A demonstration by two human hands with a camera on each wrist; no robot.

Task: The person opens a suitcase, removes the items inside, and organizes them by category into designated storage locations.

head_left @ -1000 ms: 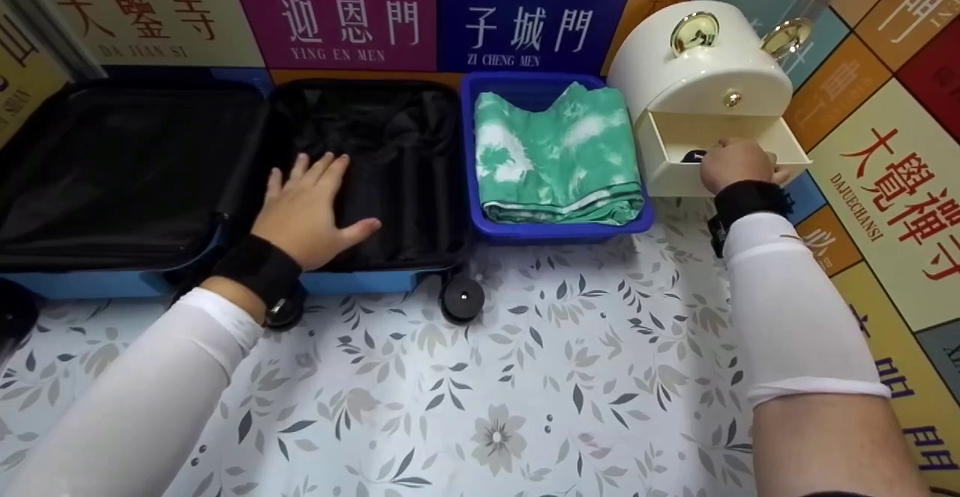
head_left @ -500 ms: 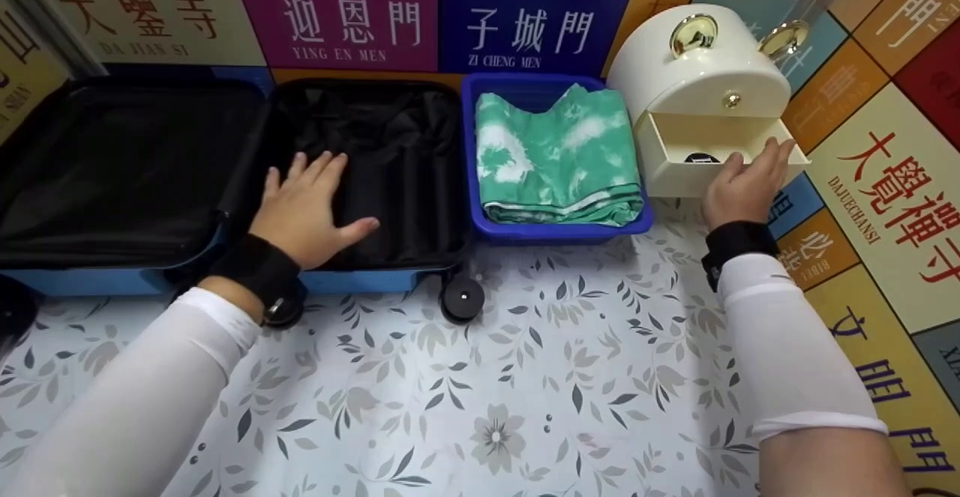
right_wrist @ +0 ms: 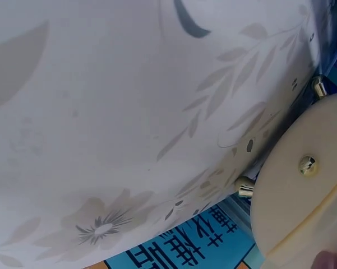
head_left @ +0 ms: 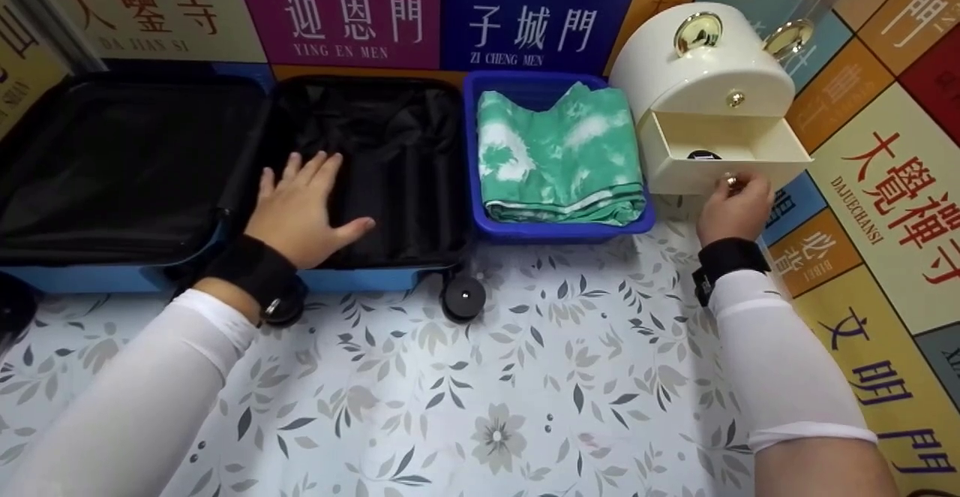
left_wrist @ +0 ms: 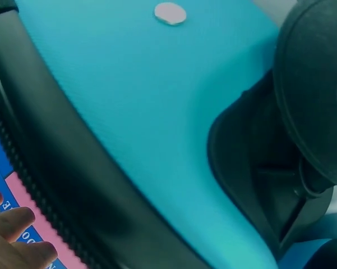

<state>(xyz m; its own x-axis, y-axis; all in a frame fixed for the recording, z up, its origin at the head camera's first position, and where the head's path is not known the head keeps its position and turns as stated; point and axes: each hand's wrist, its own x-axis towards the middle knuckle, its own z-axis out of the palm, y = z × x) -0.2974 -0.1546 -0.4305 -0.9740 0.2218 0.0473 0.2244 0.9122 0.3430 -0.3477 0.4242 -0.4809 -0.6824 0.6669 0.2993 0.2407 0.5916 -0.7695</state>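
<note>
My right hand [head_left: 739, 213] pinches the small gold knob [head_left: 731, 180] on the pulled-out drawer [head_left: 675, 176] of a cream, round-topped storage box [head_left: 701, 76]. Only a fingertip [right_wrist: 327, 260] of it shows in the right wrist view. A small dark item [head_left: 703, 155] lies inside the drawer, partly hidden by its front panel. My left hand [head_left: 296, 212], fingers spread and straight, is over the near inner edge of an open suitcase [head_left: 397, 174] with a black lining. Whether it touches the lining I cannot tell. In the left wrist view, its fingers [left_wrist: 17, 224] appear beyond the blue suitcase shell [left_wrist: 140, 101].
Between suitcase and box stands a blue basket [head_left: 555, 234] holding a folded green-and-white cloth [head_left: 559, 155]. The suitcase's other half [head_left: 127, 174] lies to the left. A black wheel [head_left: 463, 298] juts out in front. Leaf-patterned covering [head_left: 495, 377] spreads over the surface nearest me.
My right hand has come out of the drawer, passed its front panel and moved down to the knob. The dark item stays in the drawer. My left hand has hardly moved.
</note>
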